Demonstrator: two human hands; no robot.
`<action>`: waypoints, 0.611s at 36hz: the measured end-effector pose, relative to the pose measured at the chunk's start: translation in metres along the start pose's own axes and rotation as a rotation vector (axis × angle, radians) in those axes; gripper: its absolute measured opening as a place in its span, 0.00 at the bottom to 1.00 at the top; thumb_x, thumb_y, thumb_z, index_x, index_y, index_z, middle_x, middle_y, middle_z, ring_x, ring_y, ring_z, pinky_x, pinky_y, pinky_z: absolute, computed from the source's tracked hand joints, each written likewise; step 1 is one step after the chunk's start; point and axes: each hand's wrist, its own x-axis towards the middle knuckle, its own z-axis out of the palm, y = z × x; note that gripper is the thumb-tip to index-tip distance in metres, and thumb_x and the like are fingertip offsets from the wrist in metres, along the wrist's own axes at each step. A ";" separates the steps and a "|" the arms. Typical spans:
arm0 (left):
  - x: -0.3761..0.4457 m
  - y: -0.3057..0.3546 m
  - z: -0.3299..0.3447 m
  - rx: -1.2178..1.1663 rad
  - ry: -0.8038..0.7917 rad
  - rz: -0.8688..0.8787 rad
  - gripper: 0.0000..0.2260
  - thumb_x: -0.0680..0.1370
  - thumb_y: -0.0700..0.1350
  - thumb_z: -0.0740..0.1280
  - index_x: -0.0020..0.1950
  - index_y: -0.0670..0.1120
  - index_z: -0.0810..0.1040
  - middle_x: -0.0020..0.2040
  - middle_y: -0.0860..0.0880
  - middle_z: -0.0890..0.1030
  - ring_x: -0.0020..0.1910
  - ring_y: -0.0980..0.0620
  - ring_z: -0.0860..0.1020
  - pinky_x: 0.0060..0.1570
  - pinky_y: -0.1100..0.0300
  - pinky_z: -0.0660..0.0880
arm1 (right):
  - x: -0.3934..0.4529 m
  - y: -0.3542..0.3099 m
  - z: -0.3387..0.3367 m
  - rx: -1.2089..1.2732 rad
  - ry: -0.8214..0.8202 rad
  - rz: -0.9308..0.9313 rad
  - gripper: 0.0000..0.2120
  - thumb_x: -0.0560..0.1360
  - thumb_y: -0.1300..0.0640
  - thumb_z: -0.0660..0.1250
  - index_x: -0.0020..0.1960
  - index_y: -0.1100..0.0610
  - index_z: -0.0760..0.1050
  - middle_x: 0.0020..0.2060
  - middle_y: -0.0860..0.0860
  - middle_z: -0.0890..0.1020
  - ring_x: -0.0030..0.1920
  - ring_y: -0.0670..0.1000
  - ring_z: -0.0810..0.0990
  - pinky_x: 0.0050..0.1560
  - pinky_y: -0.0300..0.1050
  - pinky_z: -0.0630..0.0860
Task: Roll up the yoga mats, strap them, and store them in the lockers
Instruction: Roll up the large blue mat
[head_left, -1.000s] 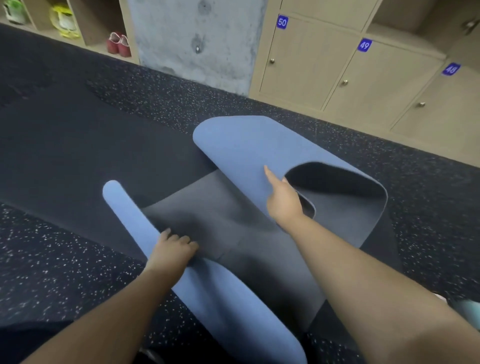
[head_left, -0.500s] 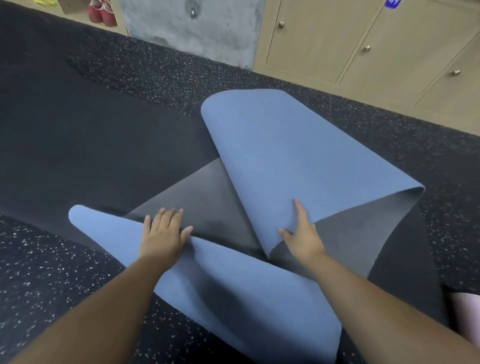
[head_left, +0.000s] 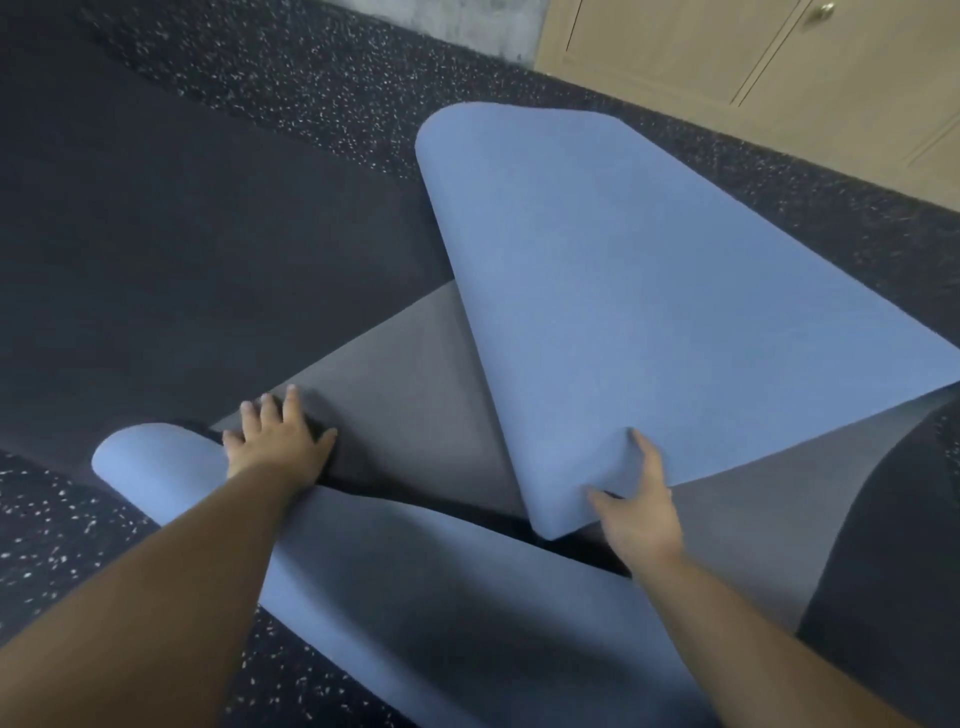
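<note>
Early stage: blue-and-grey foam yoga mat loosely folded, unrolled, unstrapped. Left hand presses flat; right hand pinches a corner. Beige wooden lockers shut.

A yoga mat lies on the floor, its far and near ends both folded over its middle. The left hand rests on the middle, the right hand at the far flap's corner. Lockers stand behind, apparently along the wall

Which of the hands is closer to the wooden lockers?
The right hand. It holds the folded blue mat on the lockers' side; the left hand presses the mat's gray side, farther across the floor.
</note>
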 end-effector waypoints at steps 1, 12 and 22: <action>0.003 0.000 0.003 -0.003 -0.005 0.006 0.37 0.79 0.63 0.56 0.79 0.49 0.43 0.79 0.43 0.47 0.78 0.42 0.44 0.73 0.40 0.51 | 0.001 0.002 0.003 0.002 0.028 -0.007 0.35 0.76 0.61 0.67 0.75 0.39 0.57 0.62 0.56 0.72 0.49 0.55 0.74 0.54 0.48 0.73; 0.027 -0.003 -0.006 -0.124 0.147 -0.011 0.50 0.68 0.67 0.70 0.78 0.43 0.51 0.73 0.38 0.59 0.72 0.38 0.58 0.71 0.40 0.53 | 0.008 0.008 0.004 0.008 0.145 -0.090 0.35 0.76 0.66 0.65 0.76 0.42 0.58 0.68 0.55 0.69 0.51 0.49 0.68 0.52 0.41 0.67; 0.018 -0.004 -0.019 -0.340 0.393 0.041 0.13 0.81 0.51 0.61 0.58 0.44 0.77 0.53 0.41 0.74 0.54 0.38 0.72 0.54 0.48 0.64 | 0.004 0.005 0.000 -0.056 0.046 -0.137 0.36 0.77 0.66 0.64 0.76 0.41 0.55 0.59 0.50 0.70 0.51 0.51 0.71 0.53 0.44 0.69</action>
